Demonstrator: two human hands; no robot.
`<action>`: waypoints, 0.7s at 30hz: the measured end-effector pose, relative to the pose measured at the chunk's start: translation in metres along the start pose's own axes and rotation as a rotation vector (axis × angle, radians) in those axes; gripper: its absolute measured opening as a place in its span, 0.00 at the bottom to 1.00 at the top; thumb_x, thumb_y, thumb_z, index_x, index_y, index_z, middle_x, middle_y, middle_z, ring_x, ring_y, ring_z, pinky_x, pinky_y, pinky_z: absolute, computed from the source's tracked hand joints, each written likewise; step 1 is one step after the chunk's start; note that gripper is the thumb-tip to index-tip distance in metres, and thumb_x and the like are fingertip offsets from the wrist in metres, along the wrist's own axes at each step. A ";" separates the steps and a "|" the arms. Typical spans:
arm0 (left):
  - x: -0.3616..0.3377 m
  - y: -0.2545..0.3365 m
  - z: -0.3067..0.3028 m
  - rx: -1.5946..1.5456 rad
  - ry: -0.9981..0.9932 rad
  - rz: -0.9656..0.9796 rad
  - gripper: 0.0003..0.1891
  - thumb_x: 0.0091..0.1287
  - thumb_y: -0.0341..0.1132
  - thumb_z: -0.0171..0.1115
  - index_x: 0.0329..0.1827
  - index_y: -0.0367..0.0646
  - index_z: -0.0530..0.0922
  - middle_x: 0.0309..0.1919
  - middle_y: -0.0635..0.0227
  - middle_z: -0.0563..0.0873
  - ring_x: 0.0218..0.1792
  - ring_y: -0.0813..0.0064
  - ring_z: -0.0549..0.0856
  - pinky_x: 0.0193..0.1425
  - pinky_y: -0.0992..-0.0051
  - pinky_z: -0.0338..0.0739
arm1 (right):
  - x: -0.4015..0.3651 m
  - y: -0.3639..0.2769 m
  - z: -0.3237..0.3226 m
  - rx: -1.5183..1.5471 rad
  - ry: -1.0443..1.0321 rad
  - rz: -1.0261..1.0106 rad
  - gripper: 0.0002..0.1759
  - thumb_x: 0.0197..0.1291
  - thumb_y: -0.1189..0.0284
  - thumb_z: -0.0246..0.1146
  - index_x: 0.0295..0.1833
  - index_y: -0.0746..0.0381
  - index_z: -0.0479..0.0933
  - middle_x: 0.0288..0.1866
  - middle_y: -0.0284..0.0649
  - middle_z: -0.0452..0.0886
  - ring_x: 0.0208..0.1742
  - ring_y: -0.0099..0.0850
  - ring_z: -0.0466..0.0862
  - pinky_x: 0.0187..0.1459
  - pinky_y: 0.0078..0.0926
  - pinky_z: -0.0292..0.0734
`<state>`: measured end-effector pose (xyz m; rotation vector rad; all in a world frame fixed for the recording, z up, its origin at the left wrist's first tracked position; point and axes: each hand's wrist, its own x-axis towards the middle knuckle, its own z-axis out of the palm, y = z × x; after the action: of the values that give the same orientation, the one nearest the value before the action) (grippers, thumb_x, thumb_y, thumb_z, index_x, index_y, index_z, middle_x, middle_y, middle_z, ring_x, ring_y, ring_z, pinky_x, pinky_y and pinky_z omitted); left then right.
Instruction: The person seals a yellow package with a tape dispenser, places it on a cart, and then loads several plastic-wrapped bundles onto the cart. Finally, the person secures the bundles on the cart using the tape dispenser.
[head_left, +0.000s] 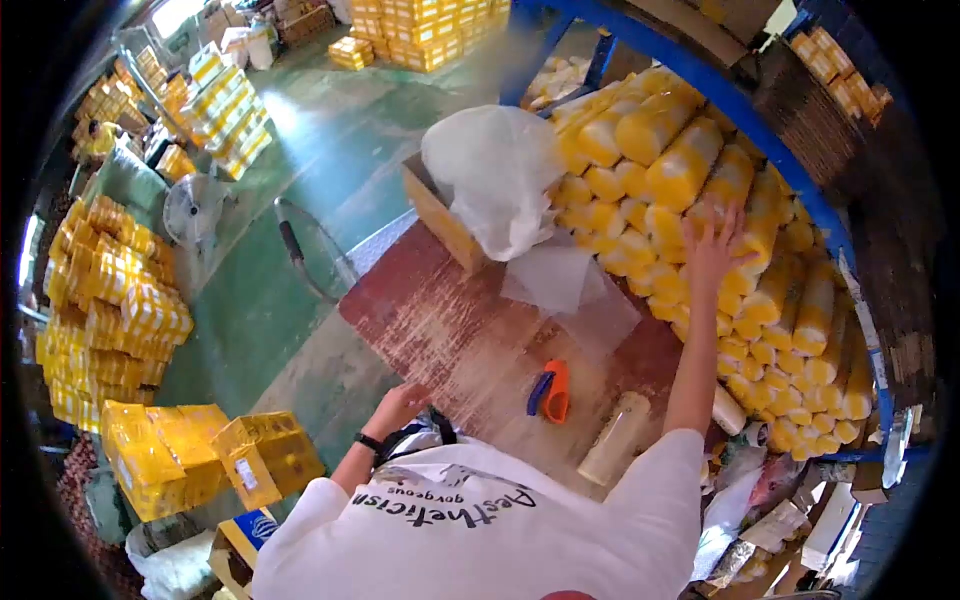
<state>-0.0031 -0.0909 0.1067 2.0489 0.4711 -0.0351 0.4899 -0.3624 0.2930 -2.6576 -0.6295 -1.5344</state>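
Observation:
My right hand reaches out with fingers spread over a tall stack of long yellow-and-white wrapped rolls, touching or just above them. Lower down on the left, my left hand is at the edge of the worn red tabletop, its fingers loosely bent and nothing visible in them. Between my arms, an orange looped tool lies beside a small blue piece. A pale, clear-wrapped cylinder lies close to my right forearm. Translucent sheets rest on the table's far part.
An open carton with a white plastic bag stands at the table's far end. A blue metal frame borders the roll stack. Yellow-taped boxes are at lower left, near a floor fan. A curved metal handle rises beyond the table.

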 end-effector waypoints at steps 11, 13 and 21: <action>-0.068 -0.090 -0.038 0.055 0.135 -0.199 0.15 0.59 0.41 0.57 0.44 0.43 0.79 0.40 0.57 0.82 0.43 0.57 0.80 0.47 0.64 0.75 | -0.083 -0.072 -0.013 0.418 -0.069 -0.107 0.25 0.60 0.66 0.58 0.63 0.61 0.66 0.66 0.52 0.64 0.65 0.50 0.63 0.63 0.50 0.57; -0.118 -0.144 -0.033 -0.050 0.390 -0.463 0.14 0.57 0.41 0.58 0.42 0.43 0.80 0.38 0.57 0.84 0.42 0.59 0.82 0.47 0.65 0.76 | -0.133 -0.185 -0.086 0.868 -0.363 -0.017 0.14 0.60 0.70 0.56 0.46 0.68 0.75 0.50 0.52 0.78 0.53 0.47 0.76 0.53 0.41 0.70; -0.369 -0.353 0.085 -0.131 0.161 -1.365 0.11 0.59 0.41 0.57 0.37 0.43 0.81 0.37 0.57 0.84 0.41 0.58 0.82 0.45 0.65 0.75 | -0.274 -0.501 -0.280 1.678 -1.512 -1.301 0.16 0.56 0.69 0.61 0.49 0.63 0.76 0.44 0.44 0.81 0.44 0.36 0.80 0.46 0.30 0.75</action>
<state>-0.4508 -0.1269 -0.1508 1.2607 1.8135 -0.6276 -0.0359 -0.0512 0.1158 -1.1274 -2.1706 1.3221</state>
